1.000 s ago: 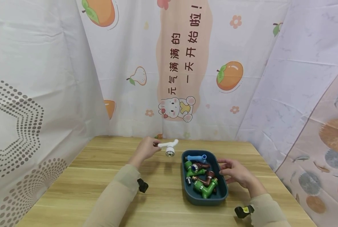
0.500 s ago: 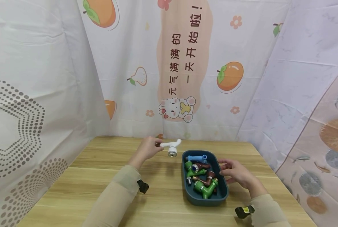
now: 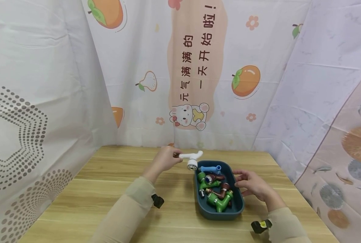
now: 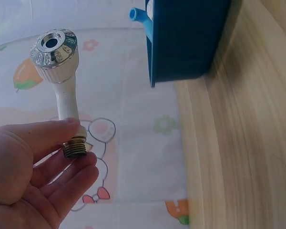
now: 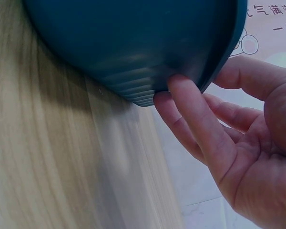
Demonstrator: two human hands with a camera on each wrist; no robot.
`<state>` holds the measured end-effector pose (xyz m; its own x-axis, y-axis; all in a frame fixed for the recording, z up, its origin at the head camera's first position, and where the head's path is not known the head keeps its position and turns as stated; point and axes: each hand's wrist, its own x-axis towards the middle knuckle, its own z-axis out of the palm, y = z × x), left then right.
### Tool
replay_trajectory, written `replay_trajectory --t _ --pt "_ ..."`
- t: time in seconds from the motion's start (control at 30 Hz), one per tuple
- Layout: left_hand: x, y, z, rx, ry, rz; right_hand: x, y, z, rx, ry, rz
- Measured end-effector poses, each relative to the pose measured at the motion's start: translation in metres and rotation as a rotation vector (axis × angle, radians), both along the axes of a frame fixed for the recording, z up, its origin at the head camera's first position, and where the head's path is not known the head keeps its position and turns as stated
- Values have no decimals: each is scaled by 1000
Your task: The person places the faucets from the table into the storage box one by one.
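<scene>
A white plastic tap (image 3: 192, 156) with a silvery end cap is held in the air by my left hand (image 3: 165, 159), just left of the bin's far corner. In the left wrist view, that hand (image 4: 43, 167) pinches the tap (image 4: 66, 98) near its brass-coloured threaded end, between thumb and fingers. Several taps lie in the dark blue bin (image 3: 218, 217): a light blue tap (image 3: 209, 169), green taps (image 3: 220, 202) and brown taps (image 3: 223, 191). My right hand (image 3: 253, 185) touches the bin's right side; in the right wrist view, extended fingers (image 5: 193, 102) rest against its outer wall (image 5: 128, 52).
The bin stands on a wooden tabletop (image 3: 86, 199). Printed curtains (image 3: 138, 111) hang behind the table and along both sides. A small black device is strapped at each wrist.
My left hand has moved right with the white tap, bringing it close to the bin's left far corner. The right hand and the bin have stayed put.
</scene>
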<state>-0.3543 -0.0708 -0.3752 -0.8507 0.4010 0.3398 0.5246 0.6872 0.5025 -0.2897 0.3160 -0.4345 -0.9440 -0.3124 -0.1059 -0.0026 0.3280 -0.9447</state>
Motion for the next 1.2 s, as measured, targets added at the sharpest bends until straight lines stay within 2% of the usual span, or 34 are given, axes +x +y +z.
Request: replay_trajectory --t 0.47,0.97,1.2 --pt "9 20 4 -54 44 -80 -1 2 -1 -8 -4 7" --pt "19 41 6 -112 61 -89 -1 1 0 -10 -5 7" --pt "26 47 10 -134 84 -117 -1 1 -1 -3 -6 -16"
